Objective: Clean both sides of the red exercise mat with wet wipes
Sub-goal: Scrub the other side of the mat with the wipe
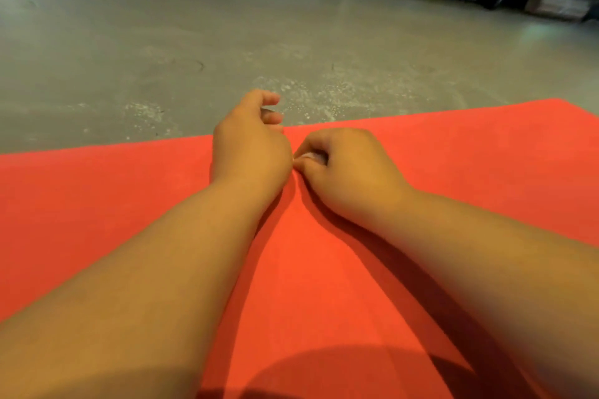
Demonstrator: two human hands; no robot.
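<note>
head view: the red mat (129, 204) lies flat on the grey floor (162, 42). the right hand (346, 168) clenches a small whitish wipe (311, 157), bunched; the left hand (249, 139), loosely curled, holds nothing beside it. better to unfold the wipe first, then rub in overlapping strokes.

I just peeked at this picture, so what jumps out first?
The big red exercise mat fills the lower half, lying on a grey concrete floor. In the middle, near its far edge, two bare hands sit close together: the right hand curls round a small whitish wipe, the left hand beside it with fingers loosely curled.
</note>
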